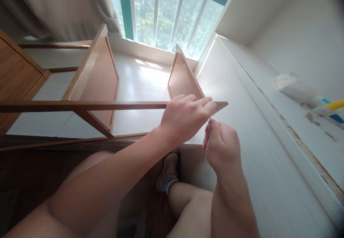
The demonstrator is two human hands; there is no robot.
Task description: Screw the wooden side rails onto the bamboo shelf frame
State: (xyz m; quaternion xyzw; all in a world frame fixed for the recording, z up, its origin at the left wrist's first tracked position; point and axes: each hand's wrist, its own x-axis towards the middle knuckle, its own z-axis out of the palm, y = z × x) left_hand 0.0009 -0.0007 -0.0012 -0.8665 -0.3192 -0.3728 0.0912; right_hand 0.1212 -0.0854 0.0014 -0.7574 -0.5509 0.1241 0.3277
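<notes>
A brown wooden shelf frame (88, 77) lies on its side on the pale floor, with upright panels and a long thin rail (80, 105) running across. My left hand (185, 118) is wrapped over the right end of that rail, fingers curled on top. Just below it my right hand (221, 146) is pinched shut around a small thin metal piece whose tip shows under the rail's end; I cannot make out what it is. My knee and a shoe (168, 173) show beneath.
A window with white bars (166, 12) and a curtain (61, 9) stand ahead. A white ledge (282, 102) on the right carries a packet (294, 86), a yellow-handled tool (334, 105) and small metal hardware (311, 118). A dark wooden board (32, 166) lies lower left.
</notes>
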